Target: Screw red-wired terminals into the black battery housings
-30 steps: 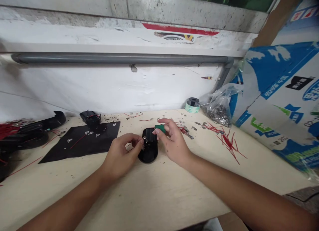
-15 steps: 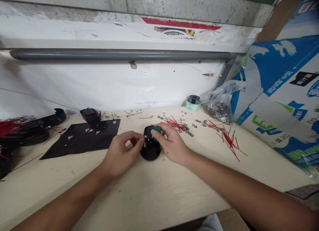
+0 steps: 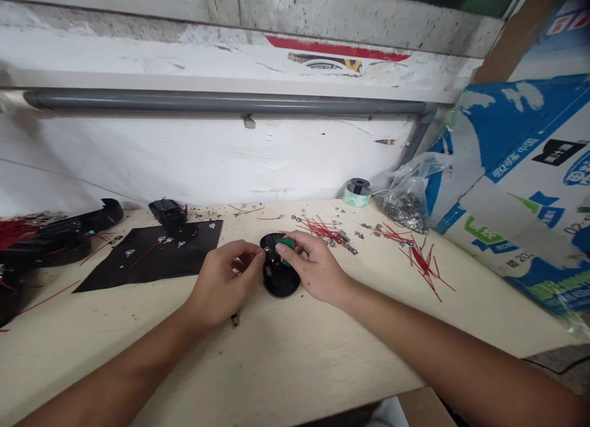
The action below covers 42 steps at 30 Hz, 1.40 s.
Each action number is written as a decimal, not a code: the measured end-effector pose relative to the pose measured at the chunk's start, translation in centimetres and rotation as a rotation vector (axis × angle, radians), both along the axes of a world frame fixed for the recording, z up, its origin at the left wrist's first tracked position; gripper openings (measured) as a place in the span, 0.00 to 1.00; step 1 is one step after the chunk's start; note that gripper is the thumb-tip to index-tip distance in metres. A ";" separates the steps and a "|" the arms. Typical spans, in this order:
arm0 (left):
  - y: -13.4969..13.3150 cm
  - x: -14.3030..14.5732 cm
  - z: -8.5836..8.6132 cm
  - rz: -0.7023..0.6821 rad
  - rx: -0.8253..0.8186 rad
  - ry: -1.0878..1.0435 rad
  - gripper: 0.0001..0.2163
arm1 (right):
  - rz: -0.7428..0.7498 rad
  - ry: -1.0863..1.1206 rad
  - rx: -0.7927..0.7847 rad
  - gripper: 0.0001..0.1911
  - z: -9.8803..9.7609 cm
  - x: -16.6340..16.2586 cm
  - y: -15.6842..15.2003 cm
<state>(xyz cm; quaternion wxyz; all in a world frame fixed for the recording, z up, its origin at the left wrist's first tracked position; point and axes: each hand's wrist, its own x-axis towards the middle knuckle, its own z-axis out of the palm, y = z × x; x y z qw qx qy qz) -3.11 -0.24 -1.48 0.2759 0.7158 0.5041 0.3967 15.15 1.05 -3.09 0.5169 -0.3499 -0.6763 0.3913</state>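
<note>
A black plastic housing (image 3: 282, 285) with a rounded end stands on the table in front of me, with small metal parts inside. My right hand (image 3: 318, 267) grips a small green piece (image 3: 288, 242), which looks like a circuit board, over the right side of the housing. At the left edge of the housing, my left hand (image 3: 230, 279) is closed in a pinch. Whatever lies between that thumb and finger is too small to make out. A small dark piece with a shiny part (image 3: 235, 320) lies just below my left hand.
Left of my hands lies a black sheet (image 3: 170, 255) with metal contacts. More black housings (image 3: 59, 242) and red wires are at far left. Red wires (image 3: 424, 264) and metal tabs lie to the right, near a tape roll (image 3: 356, 193), a plastic bag (image 3: 405, 206) and a printed box (image 3: 516, 187).
My left fingertips have drawn slightly left, and the shiny bit at them no longer shows. The green piece is tilted differently. A small dark piece now shows below my left hand.
</note>
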 end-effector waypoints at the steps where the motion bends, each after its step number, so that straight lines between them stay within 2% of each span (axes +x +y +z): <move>1: 0.0 0.0 0.0 0.013 -0.015 -0.024 0.12 | -0.005 -0.004 0.002 0.11 0.1 0.0 0.0; 6: 0.2 0.0 0.4 0.058 -0.158 -0.148 0.15 | -0.017 -0.003 0.004 0.12 0.3 0.2 0.1; 13: 0.6 -0.1 0.6 0.046 -0.113 -0.130 0.15 | -0.005 0.003 -0.009 0.14 0.1 0.2 0.1; 21: 0.4 0.1 0.5 -0.026 -0.238 -0.240 0.15 | 0.016 0.026 -0.073 0.14 -0.3 0.2 0.1; 27: 0.3 0.1 0.7 -0.017 -0.220 -0.194 0.14 | -0.037 0.015 -0.031 0.12 -0.2 0.1 0.2; 35: 0.2 0.2 0.3 -0.034 -0.177 -0.218 0.13 | 0.016 0.030 -0.031 0.11 0.0 0.0 0.1; 42: 0.2 0.1 0.1 -0.085 -0.179 -0.243 0.13 | 0.041 0.014 -0.025 0.13 0.3 0.1 0.0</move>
